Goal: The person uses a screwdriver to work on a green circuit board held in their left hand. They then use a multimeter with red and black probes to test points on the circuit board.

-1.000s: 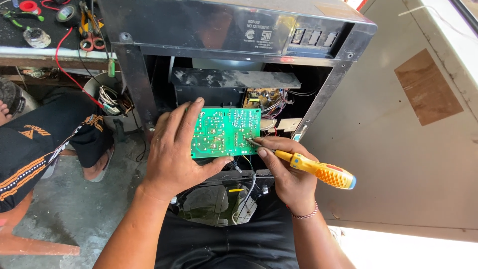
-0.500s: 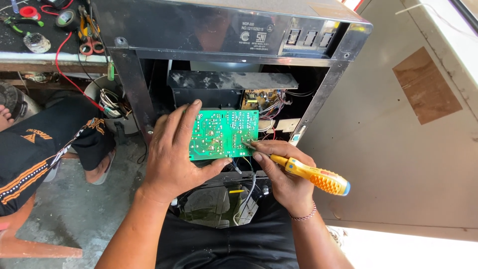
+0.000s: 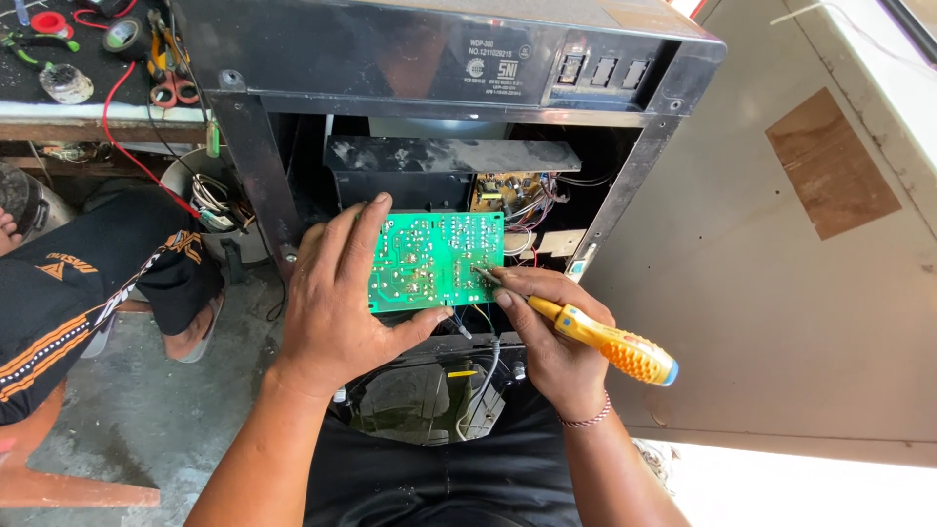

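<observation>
Hardly moved since the earlier frame: screwdriver (image 3: 600, 339) handle slightly lower. Left hand (image 3: 337, 293) grasping green circuit board (image 3: 436, 260) before the open black cabinet (image 3: 439, 59); right hand (image 3: 547, 332) clenched around screwdriver, tip on solder side. Board already out, wires attached; probing apparently unfinished.

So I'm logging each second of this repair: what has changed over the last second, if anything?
Very little. The yellow screwdriver in the right hand has dipped slightly at its handle end, its tip staying at the right edge of the green circuit board. The left hand still grips the board in front of the open black cabinet. Nothing was picked up or released.
</observation>
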